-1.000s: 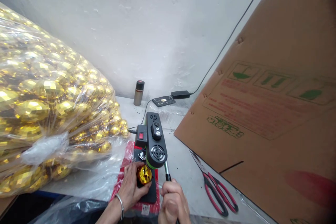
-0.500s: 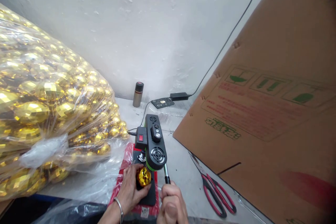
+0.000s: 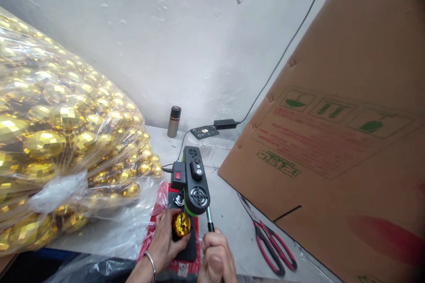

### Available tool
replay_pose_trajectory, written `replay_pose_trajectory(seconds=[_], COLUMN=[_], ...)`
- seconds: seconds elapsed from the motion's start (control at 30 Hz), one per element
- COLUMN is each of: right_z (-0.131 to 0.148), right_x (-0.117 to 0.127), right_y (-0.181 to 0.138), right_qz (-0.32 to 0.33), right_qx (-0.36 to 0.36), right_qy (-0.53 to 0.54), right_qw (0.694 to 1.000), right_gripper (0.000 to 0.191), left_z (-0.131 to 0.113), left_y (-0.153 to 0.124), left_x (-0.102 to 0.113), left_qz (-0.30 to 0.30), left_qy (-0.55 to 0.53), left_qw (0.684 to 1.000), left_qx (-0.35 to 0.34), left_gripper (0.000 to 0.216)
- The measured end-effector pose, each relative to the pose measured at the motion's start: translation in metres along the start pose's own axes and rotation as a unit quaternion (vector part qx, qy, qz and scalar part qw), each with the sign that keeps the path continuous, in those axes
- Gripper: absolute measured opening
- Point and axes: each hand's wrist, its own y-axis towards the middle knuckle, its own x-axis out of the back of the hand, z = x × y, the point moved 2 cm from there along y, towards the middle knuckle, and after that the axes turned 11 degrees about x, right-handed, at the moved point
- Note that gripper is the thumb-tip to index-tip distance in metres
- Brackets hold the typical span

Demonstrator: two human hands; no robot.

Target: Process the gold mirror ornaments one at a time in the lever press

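My left hand (image 3: 163, 238) is closed around a shiny gold mirror-ball ornament (image 3: 181, 225), fingers behind it and thumb in front. The ball rests over the black base (image 3: 187, 253) of a small drill press (image 3: 196, 181), just under the front of its head. A red switch (image 3: 178, 175) sits on the box at the machine's left side. My right hand (image 3: 217, 254) is wrapped round the black-gripped metal lever (image 3: 210, 224) that slopes down from the head. The drill bit is hard to make out.
A clear plastic bag (image 3: 58, 190) full of gold balls fills the left. On the right leans a big cardboard box (image 3: 315, 132), with red-handled scissors (image 3: 270, 243) beside it. A flask (image 3: 173, 121), a dark patterned card (image 3: 205, 131) and a power adapter (image 3: 225, 124) stand near the wall.
The view has shifted very slightly. Both hands, the gold ball and the lever hold the same positions.
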Motion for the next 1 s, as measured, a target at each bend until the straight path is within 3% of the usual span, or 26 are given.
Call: replay_pose_trajectory(seconds=[0.23, 0.4, 0.57, 0.67, 0.83, 0.9, 1.0], right_z=[-0.007, -0.013, -0.023, -0.016, 0.008, 0.012, 0.012], right_x=[-0.006, -0.004, 0.000, 0.004, 0.006, 0.006, 0.006], right_y=[0.000, -0.016, -0.030, -0.010, 0.056, 0.069, 0.065], right_qz=[-0.059, -0.033, 0.022, 0.027, 0.085, 0.094, 0.095], right_qx=[0.060, 0.045, 0.097, 0.089, 0.035, 0.036, 0.048], right_qy=[-0.038, -0.032, -0.015, -0.006, 0.074, 0.081, 0.084], right_qw=[0.996, 0.998, 0.995, 0.996, 0.993, 0.992, 0.991], right_gripper=[0.042, 0.043, 0.041, 0.039, 0.033, 0.033, 0.032], left_z=[0.002, 0.002, 0.002, -0.002, 0.002, 0.017, 0.053], left_y=[0.000, 0.001, 0.001, 0.003, 0.001, -0.013, -0.049], left_x=[-0.003, -0.004, -0.003, -0.001, 0.006, 0.005, -0.004], left_qz=[-0.004, 0.000, 0.001, 0.005, -0.013, -0.041, -0.055], left_qy=[-0.009, -0.008, 0.001, 0.001, -0.036, -0.053, -0.031], left_qw=[1.000, 1.000, 1.000, 1.000, 0.999, 0.997, 0.994], left_qx=[-0.004, -0.003, -0.002, 0.000, -0.010, -0.026, -0.089], left_gripper=[0.046, 0.047, 0.046, 0.047, 0.049, 0.050, 0.053])
